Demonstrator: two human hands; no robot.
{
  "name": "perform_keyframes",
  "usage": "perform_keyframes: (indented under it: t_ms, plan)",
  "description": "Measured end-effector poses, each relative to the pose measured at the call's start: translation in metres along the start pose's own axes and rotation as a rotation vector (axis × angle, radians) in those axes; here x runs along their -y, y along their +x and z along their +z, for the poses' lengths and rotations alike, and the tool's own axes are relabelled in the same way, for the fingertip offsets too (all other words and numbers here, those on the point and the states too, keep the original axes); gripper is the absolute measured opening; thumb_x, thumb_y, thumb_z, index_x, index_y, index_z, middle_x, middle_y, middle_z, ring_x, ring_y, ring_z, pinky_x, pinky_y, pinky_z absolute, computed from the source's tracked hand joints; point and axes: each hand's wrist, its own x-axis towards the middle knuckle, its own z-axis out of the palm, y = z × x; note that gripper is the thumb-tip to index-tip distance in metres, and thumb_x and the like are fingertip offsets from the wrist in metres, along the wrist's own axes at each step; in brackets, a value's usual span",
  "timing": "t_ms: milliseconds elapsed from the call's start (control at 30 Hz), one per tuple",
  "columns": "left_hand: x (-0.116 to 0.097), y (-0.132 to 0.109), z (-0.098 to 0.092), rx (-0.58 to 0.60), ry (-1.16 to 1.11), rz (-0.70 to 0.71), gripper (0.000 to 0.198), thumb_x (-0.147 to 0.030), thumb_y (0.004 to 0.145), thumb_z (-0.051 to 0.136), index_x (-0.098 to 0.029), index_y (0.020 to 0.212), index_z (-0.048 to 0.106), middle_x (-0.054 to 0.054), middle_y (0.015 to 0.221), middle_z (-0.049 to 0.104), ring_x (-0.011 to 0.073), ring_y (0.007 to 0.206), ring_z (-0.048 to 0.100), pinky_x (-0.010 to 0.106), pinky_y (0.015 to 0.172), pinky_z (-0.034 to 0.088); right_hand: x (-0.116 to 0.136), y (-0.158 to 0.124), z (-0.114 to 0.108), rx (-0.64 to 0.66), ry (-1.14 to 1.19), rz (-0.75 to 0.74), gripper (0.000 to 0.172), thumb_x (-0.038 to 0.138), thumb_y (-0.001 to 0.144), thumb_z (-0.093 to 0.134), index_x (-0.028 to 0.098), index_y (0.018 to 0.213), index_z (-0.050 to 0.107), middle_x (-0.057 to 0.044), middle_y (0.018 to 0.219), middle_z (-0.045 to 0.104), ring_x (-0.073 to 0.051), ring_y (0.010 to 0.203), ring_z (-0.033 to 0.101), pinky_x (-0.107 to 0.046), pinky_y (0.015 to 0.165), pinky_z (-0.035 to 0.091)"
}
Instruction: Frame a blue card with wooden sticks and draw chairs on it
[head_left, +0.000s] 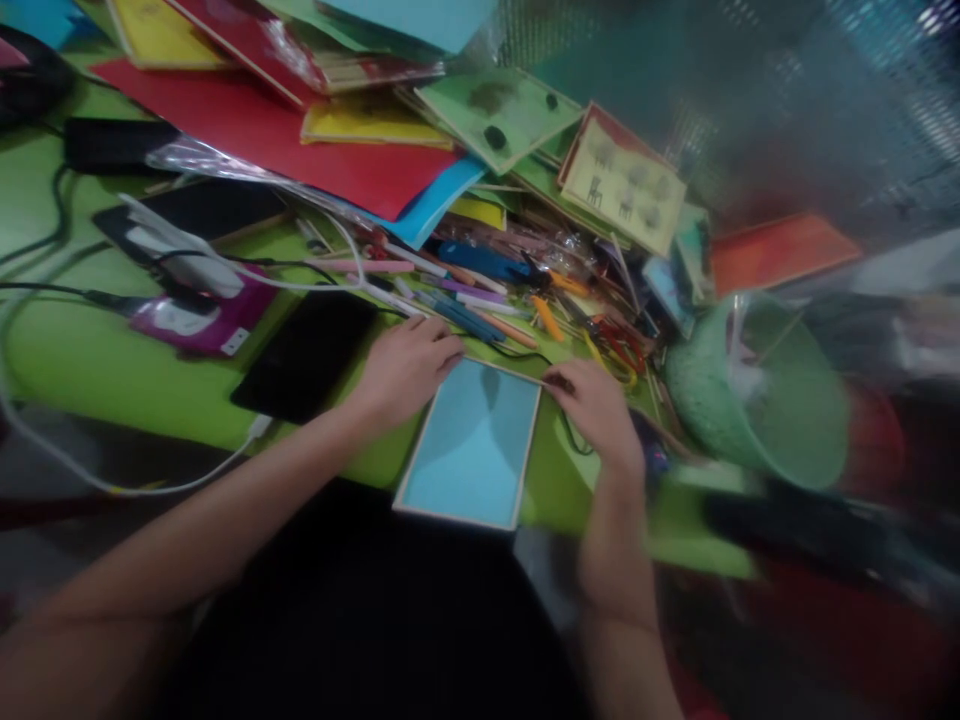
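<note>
A light blue rectangular card with a pale frame (472,445) lies on the green table (90,360), its near end hanging over the front edge. My left hand (409,365) rests at the card's far left corner with fingers curled on its top edge. At the far right corner sits my right hand (596,405), its fingers pinched on the edge there. Both hands are blurred by motion. Just beyond them lies a heap of pens and pencils (480,300).
A black tablet (307,355) lies left of the card, with white cables (90,470) and a purple device (202,320). Coloured paper sheets (300,140) and picture cards (622,180) pile up behind. A green basket (757,400) lies tipped at right, beside red-handled scissors (619,345).
</note>
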Motion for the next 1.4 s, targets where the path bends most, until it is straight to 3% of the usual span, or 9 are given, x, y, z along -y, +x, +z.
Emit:
perform_keyframes:
  t_ms: [600, 767, 967, 1167, 1400]
  plan:
    - [0.003, 0.0, 0.006, -0.006, 0.006, -0.011, 0.032, -0.029, 0.106, 0.047, -0.022, 0.099, 0.077, 0.011, 0.105, 0.072, 0.0326, 0.105, 0.065, 0.047, 0.088, 0.055, 0.002, 0.006, 0.001, 0.016, -0.008, 0.02, 0.011, 0.017, 0.098, 0.066, 0.023, 0.094, 0.075, -0.006, 0.101, 0.077, -0.027, 0.1, 0.065, -0.038, 0.087, 0.046]
    - [0.002, -0.001, 0.003, -0.042, -0.002, -0.018, 0.028, -0.028, 0.103, 0.052, -0.021, 0.112, 0.077, 0.014, 0.115, 0.075, 0.0357, 0.111, 0.066, 0.05, 0.091, 0.054, 0.003, 0.004, -0.003, -0.026, 0.003, 0.005, 0.009, 0.017, 0.098, 0.067, 0.021, 0.096, 0.075, -0.008, 0.103, 0.077, -0.027, 0.102, 0.065, -0.037, 0.088, 0.047]
    - [-0.024, 0.002, -0.02, -0.127, -0.023, 0.072, 0.034, -0.033, 0.106, 0.052, -0.024, 0.133, 0.071, 0.012, 0.13, 0.075, 0.0359, 0.123, 0.064, 0.052, 0.097, 0.05, 0.013, 0.002, -0.006, -0.09, -0.019, -0.069, 0.009, 0.022, 0.1, 0.067, 0.022, 0.095, 0.074, -0.007, 0.098, 0.075, -0.026, 0.097, 0.064, -0.036, 0.085, 0.047]
    - [-0.065, 0.026, -0.018, -0.051, -0.065, 0.238, 0.021, -0.023, 0.101, 0.056, -0.022, 0.11, 0.075, 0.01, 0.117, 0.08, 0.0331, 0.116, 0.068, 0.051, 0.099, 0.046, 0.024, 0.004, -0.002, -0.144, -0.044, -0.173, 0.009, 0.023, 0.099, 0.065, 0.022, 0.095, 0.073, -0.008, 0.096, 0.073, -0.026, 0.095, 0.062, -0.035, 0.083, 0.046]
    - [-0.067, 0.047, -0.005, -0.019, -0.115, 0.272, 0.017, -0.018, 0.098, 0.055, -0.02, 0.097, 0.072, 0.01, 0.107, 0.082, 0.0306, 0.107, 0.073, 0.046, 0.094, 0.045, 0.021, 0.003, -0.004, -0.2, -0.024, -0.152, 0.007, 0.023, 0.099, 0.064, 0.022, 0.097, 0.071, -0.009, 0.1, 0.074, -0.027, 0.097, 0.063, -0.036, 0.085, 0.048]
